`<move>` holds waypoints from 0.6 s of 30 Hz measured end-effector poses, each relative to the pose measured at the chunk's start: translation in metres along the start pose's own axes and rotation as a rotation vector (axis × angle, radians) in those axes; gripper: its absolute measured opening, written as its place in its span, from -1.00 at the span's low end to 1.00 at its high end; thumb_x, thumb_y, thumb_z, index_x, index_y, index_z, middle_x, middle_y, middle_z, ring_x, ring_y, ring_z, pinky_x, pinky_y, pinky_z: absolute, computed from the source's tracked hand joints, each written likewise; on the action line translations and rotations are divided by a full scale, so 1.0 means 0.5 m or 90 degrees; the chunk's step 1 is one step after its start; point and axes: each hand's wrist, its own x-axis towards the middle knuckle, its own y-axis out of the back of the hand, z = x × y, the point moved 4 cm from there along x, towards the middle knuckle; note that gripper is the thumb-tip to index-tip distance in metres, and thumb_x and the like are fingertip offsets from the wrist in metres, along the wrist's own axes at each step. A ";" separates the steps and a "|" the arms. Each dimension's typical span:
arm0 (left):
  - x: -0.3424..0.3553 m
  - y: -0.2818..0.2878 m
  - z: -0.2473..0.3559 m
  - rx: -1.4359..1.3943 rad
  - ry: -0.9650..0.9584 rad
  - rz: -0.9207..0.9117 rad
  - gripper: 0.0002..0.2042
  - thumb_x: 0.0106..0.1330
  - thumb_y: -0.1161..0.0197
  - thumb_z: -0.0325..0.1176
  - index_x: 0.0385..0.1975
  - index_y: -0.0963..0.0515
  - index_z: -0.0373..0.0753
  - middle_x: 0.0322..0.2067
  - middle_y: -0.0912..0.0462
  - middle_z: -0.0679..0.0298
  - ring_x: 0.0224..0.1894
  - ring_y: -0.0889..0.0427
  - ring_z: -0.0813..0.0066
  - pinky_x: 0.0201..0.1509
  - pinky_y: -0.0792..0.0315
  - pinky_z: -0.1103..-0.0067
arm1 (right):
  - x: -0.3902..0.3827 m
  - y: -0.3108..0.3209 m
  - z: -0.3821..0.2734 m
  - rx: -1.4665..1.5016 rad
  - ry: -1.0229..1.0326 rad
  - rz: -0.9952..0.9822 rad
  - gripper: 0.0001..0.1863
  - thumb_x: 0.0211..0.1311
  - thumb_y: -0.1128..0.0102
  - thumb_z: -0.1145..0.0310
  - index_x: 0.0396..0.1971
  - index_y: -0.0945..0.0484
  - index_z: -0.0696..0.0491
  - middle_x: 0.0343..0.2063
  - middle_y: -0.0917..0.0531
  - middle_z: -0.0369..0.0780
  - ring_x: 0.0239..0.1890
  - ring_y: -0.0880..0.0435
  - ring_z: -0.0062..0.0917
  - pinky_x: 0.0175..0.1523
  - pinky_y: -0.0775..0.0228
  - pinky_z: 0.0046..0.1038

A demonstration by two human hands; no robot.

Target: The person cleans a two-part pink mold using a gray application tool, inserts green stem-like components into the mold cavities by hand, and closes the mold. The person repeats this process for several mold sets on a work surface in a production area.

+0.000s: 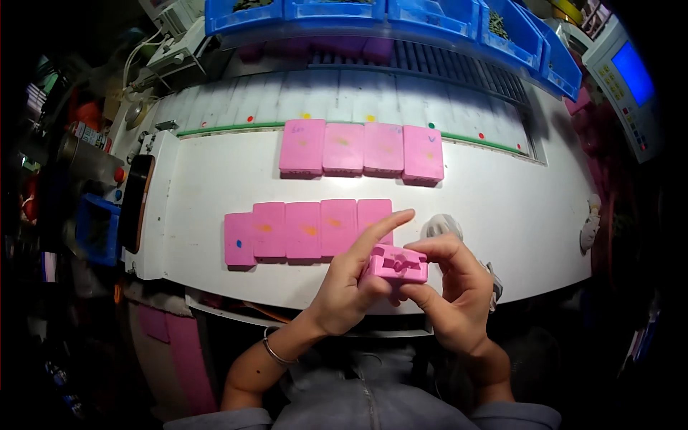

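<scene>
Gripping pink mould block (396, 264), left hand (351, 283), right hand (451, 287).

Both hands sit at the near edge of the white table (502, 208), left hand (351, 287) and right hand (451, 287) closed around one pink moulded block (396, 264).

Just ahead of the left hand: a row of five flat pink rectangular blocks (304, 229), side by side, blocking a straight forward reach.

Beyond that row, a bare white strip, then a second row of four pink blocks (362, 149).

Just ahead of the right hand: a small white crumpled object (441, 226), close to the fingers.

Right of the right hand: open white surface out to the table's edge.

Far side: blue plastic bins (401, 14) line the back.

Left of the left hand: a dark flat device (136, 201) on the table's left edge.
</scene>
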 end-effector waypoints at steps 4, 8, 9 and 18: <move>0.000 0.022 0.010 0.039 0.029 -0.025 -0.11 0.10 -0.10 0.29 0.20 -0.17 -0.41 -0.27 -0.58 0.22 -0.23 -0.55 0.54 -0.10 -0.43 0.59 | 0.012 -0.017 0.009 -0.004 -0.011 -0.006 -0.69 -0.08 -0.29 0.57 -0.25 -0.50 0.20 -0.42 -0.51 -0.24 -0.34 -0.46 -0.60 -0.16 -0.30 -0.58; -0.013 0.049 0.022 0.023 0.034 0.007 -0.34 0.25 -0.07 0.10 0.19 -0.24 -0.29 -0.36 -0.53 0.31 -0.33 -0.50 0.64 -0.23 -0.42 0.66 | 0.039 -0.049 0.016 0.025 -0.032 -0.025 -0.70 -0.08 -0.28 0.58 -0.26 -0.50 0.20 -0.41 -0.53 -0.23 -0.32 -0.48 -0.60 -0.14 -0.30 -0.58; -0.007 0.060 0.016 0.041 -0.008 0.024 -0.44 0.32 -0.05 -0.01 0.21 -0.25 -0.21 -0.46 -0.49 0.39 -0.46 -0.48 0.70 -0.39 -0.43 0.72 | 0.041 -0.051 0.029 0.026 -0.037 -0.048 -0.61 -0.06 -0.26 0.59 -0.14 -0.46 0.19 -0.32 -0.53 -0.20 -0.23 -0.50 -0.55 -0.09 -0.31 -0.56; 0.117 0.565 0.150 0.193 -0.021 0.554 -0.66 0.36 0.07 -0.13 -0.20 -0.45 -0.32 -0.32 -0.52 0.24 -0.34 -0.54 0.56 -0.26 -0.52 0.61 | 0.031 -0.075 0.053 -0.530 0.035 -0.250 -0.18 -0.25 -0.41 0.46 0.15 -0.24 0.12 0.23 -0.10 0.07 0.25 -0.12 -0.03 0.27 -0.03 -0.21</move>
